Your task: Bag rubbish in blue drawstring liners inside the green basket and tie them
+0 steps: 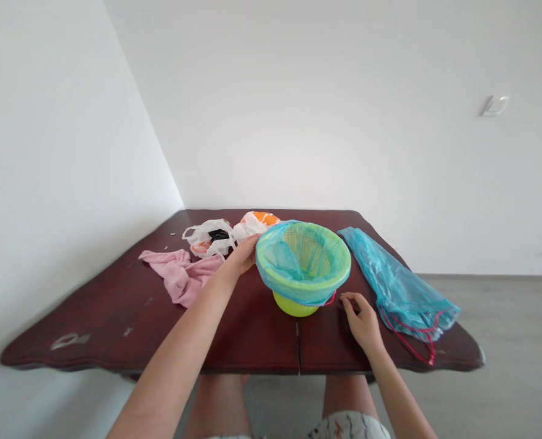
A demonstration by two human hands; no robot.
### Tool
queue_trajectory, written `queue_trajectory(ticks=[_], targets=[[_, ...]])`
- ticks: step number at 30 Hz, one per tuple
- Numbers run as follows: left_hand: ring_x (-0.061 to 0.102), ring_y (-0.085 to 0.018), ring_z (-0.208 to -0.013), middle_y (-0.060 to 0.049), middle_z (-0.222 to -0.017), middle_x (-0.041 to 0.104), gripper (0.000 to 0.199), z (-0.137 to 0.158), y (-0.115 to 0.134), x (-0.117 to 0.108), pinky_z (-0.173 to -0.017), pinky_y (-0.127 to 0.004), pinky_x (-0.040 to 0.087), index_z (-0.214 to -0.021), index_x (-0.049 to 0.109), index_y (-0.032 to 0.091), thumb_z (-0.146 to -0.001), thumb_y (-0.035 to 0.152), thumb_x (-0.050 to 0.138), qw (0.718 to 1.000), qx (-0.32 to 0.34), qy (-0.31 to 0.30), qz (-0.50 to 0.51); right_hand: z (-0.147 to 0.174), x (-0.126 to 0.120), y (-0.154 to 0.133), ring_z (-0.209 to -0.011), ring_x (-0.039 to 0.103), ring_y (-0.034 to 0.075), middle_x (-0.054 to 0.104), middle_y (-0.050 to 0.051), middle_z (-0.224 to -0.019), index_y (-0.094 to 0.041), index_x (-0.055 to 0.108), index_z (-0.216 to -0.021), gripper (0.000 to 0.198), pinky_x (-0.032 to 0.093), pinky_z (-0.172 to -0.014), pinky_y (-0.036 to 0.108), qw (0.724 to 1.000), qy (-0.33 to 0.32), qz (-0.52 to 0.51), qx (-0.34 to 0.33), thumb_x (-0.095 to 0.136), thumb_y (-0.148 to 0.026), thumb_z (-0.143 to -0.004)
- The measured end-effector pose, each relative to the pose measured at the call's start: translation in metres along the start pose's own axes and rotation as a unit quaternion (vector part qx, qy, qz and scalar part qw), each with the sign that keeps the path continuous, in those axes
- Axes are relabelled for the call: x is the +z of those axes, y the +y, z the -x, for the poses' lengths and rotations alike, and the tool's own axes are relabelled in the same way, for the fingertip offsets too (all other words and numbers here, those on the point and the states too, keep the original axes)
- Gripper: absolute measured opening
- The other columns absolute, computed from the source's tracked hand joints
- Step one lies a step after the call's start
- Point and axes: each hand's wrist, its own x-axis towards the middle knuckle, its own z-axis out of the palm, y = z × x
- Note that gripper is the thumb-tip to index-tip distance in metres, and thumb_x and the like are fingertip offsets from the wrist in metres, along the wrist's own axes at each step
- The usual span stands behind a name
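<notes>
A light green plastic basket (295,308) stands upright on the table, tilted slightly towards me. A translucent blue drawstring bag (282,259) lines it and is folded over its rim, with a bit of red drawstring (330,299) at the lower right. My left hand (244,255) grips the basket's left rim through the bag; its fingertips are partly hidden behind the rim. Just right of the basket, my right hand (362,320) is low over the table, fingers loosely curled and thumb slightly apart, with nothing visible in it.
Another blue bag (389,268) with red drawstrings lies at the right of the dark red table (252,341). At the left are a pink cloth (183,277), a white plastic bag (204,233) and a white-and-orange bag (252,224). White walls stand behind and left.
</notes>
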Motion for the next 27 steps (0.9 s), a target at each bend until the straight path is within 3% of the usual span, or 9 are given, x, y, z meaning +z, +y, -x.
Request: queue_trajectory(ticks=[7,12,15,20,23,25,27], targets=[[0.085,-0.036,-0.103,-0.014,-0.109,0.090,0.061,0.010,-0.054,-0.004,-0.090,-0.045,0.068,-0.118,0.086,0.021,-0.080,0.067,0.098,0.999,-0.020,0.025,0.013,-0.001,0.000,0.001,-0.100,0.084,0.036,0.087,0.012,-0.108,-0.026,0.084,-0.105,0.045,0.069,-0.093,0.052,1.000,-0.004,0.006,0.018,0.070,-0.068,-0.110],[0.077,-0.041,-0.136,-0.015,-0.132,0.088,0.060,0.023,-0.082,-0.003,-0.118,-0.053,0.062,-0.121,0.085,0.023,-0.087,0.073,0.090,0.996,0.062,0.067,0.011,0.000,0.000,0.002,-0.100,0.084,0.036,0.088,0.012,-0.107,-0.026,0.083,-0.106,0.046,0.068,-0.094,0.052,0.999,-0.007,0.000,0.032,0.071,-0.070,-0.110],[0.071,-0.040,-0.144,-0.014,-0.141,0.086,0.054,0.030,-0.090,0.000,-0.129,-0.054,0.054,-0.122,0.084,0.024,-0.093,0.069,0.088,0.991,0.107,0.083,0.003,0.002,-0.001,0.002,-0.099,0.085,0.034,0.087,0.012,-0.107,-0.025,0.080,-0.111,0.045,0.069,-0.093,0.051,0.999,0.002,-0.001,0.041,0.067,-0.068,-0.113],[0.075,-0.037,-0.131,-0.013,-0.132,0.086,0.052,0.038,-0.097,0.008,-0.124,-0.055,0.057,-0.121,0.082,0.025,-0.102,0.073,0.082,0.980,0.169,0.104,-0.008,0.003,-0.004,0.000,-0.108,0.083,0.033,0.086,0.015,-0.124,-0.025,0.075,-0.129,0.047,0.069,-0.101,0.052,0.999,0.015,0.000,0.043,0.060,-0.067,-0.118],[0.077,-0.034,-0.120,-0.014,-0.124,0.083,0.066,0.043,-0.096,0.011,-0.116,-0.054,0.060,-0.124,0.079,0.022,-0.109,0.085,0.063,0.962,0.227,0.151,-0.006,0.004,-0.002,-0.004,-0.126,0.080,0.035,0.083,0.016,-0.137,-0.025,0.074,-0.136,0.047,0.062,-0.117,0.058,0.999,-0.010,0.036,0.019,0.057,-0.065,-0.118],[0.074,-0.034,-0.131,-0.015,-0.134,0.081,0.072,0.049,-0.082,0.011,-0.124,-0.054,0.057,-0.128,0.078,0.022,-0.111,0.088,0.053,0.941,0.278,0.193,-0.004,0.004,0.001,-0.008,-0.136,0.076,0.037,0.082,0.016,-0.141,-0.027,0.074,-0.135,0.043,0.057,-0.123,0.062,0.995,-0.037,0.087,-0.015,0.055,-0.062,-0.119],[0.069,-0.035,-0.146,-0.016,-0.147,0.079,0.067,0.057,-0.051,0.011,-0.136,-0.055,0.048,-0.129,0.079,0.023,-0.116,0.081,0.050,0.915,0.349,0.200,-0.028,0.005,0.003,-0.011,-0.139,0.074,0.039,0.082,0.015,-0.142,-0.028,0.074,-0.132,0.039,0.055,-0.124,0.064,0.989,-0.056,0.128,-0.041,0.053,-0.058,-0.119]])
